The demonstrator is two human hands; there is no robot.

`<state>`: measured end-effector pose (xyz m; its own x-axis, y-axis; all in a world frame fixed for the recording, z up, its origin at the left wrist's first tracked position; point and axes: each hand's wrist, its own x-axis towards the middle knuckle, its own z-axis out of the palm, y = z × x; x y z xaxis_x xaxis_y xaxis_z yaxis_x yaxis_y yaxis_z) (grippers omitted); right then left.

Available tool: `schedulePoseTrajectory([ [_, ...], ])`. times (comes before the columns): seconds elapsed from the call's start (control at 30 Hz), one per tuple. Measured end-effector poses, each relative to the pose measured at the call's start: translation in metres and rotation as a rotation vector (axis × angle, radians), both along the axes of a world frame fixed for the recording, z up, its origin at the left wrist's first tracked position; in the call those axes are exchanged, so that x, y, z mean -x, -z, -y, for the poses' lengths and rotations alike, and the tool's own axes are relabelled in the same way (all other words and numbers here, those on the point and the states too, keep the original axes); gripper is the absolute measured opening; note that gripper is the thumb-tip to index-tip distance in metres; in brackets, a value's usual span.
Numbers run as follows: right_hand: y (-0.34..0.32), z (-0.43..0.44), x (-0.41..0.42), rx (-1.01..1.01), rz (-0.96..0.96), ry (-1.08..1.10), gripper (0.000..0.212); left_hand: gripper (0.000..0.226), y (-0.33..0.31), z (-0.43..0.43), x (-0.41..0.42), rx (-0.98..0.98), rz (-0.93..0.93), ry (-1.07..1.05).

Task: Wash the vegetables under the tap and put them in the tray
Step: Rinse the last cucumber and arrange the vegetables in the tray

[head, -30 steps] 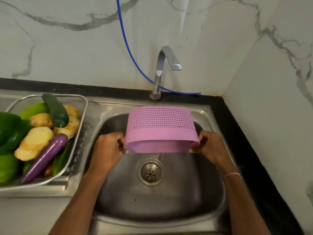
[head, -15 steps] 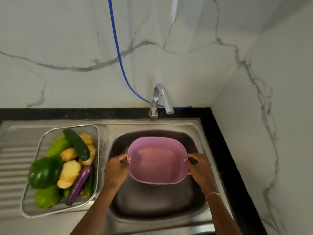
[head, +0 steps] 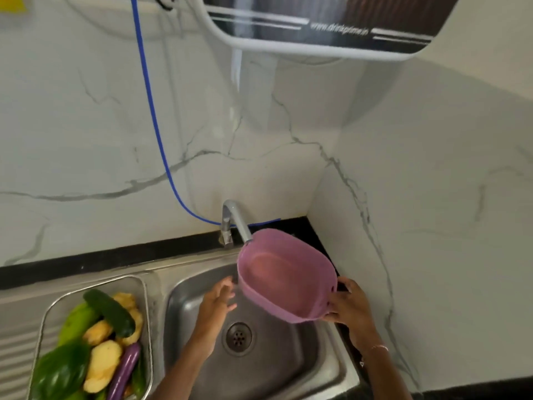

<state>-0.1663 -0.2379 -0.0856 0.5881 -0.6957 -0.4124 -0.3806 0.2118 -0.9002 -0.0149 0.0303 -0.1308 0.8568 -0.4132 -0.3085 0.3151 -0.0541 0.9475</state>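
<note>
Your right hand is at the lower right of the frame, fingers curled around the near right rim of the pink basket and gripping it alone. The basket hangs tilted over the right half of the sink, its open mouth turned up and toward you. Its far rim sits right at the spout of the tap, at the centre of the frame; whether rim and spout touch cannot be told from this angle.

Your left hand is just left of the basket, over the basin and above the drain. Its fingers are loosely spread and hold nothing. The fingertips are close to the basket's left wall, but contact is not clear.

At the lower left of the frame, well apart from both your hands, the vegetables are piled in the metal tray. That tray rests on the ribbed drainboard beside the basin. 1 dark cucumber lies across the top of the pile, and 1 purple eggplant lies along the tray's right side. A green capsicum fills the near left corner, with several pale potatoes between them.
</note>
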Motion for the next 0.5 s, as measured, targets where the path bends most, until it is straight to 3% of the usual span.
schedulePoseTrajectory([
  [0.03, -0.004, 0.001, 0.002, -0.023, 0.044, 0.034, 0.048, 0.091, -0.003, 0.012, 0.000, -0.001, -0.019, 0.057],
  [0.17, -0.004, -0.008, -0.007, -0.167, 0.252, 0.231, 0.039, 0.062, -0.022, 0.052, 0.001, 0.006, -0.093, 0.308],
  [0.27, 0.006, -0.004, -0.031, -0.257, 0.319, 0.360, 0.048, 0.060, -0.035, 0.084, -0.007, -0.017, -0.115, 0.481],
  [0.5, 0.011, 0.017, -0.077, -0.332, 0.336, 0.452, 0.062, 0.057, -0.053, 0.137, -0.030, -0.121, -0.096, 0.563],
])
